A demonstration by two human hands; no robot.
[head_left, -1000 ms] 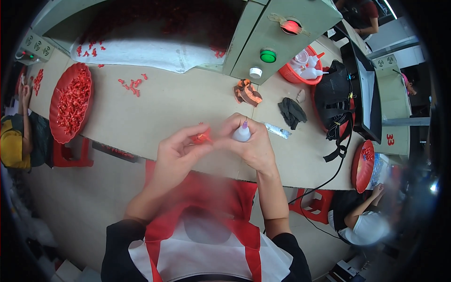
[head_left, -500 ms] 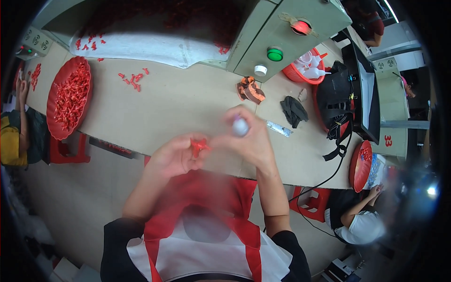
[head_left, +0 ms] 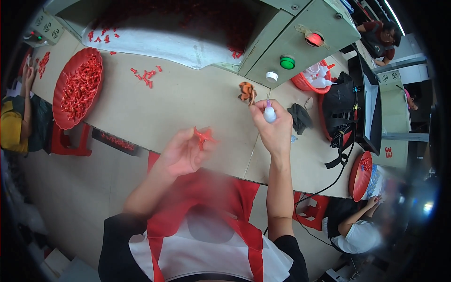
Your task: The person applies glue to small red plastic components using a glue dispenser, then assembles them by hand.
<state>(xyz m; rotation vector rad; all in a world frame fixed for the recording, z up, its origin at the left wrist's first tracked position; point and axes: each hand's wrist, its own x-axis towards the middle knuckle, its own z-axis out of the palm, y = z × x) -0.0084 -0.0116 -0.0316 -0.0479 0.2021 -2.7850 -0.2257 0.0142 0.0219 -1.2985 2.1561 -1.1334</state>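
Between the fingertips of my left hand (head_left: 181, 152) is a small glossy red plastic figure (head_left: 205, 137) with stubby limbs, slightly blurred. My right hand (head_left: 276, 129) is closed round a small white squeeze bottle (head_left: 269, 114) with a purple needle tip pointing away from me. A crumpled orange and brown cloth (head_left: 246, 92) lies on the table just beyond my right thumb and index finger; its lower end meets the fingertips, though whether they pinch it I cannot tell. My right hand mostly hides a flat strip on the table.
A red basin (head_left: 60, 105) heaped with red figures stands at the left. Several loose figures (head_left: 146, 75) lie near a green-grey machine (head_left: 277, 42) with a cloth-lined opening. Rightward are a dark rag (head_left: 299, 118), a red basket (head_left: 303, 83) of bottles and a black cable (head_left: 345, 169). People sit at both sides.
My right hand has moved right and slightly forward with the bottle, reaching the orange cloth. My left hand, still holding the red figure, has shifted slightly. The whole view has shifted a little.
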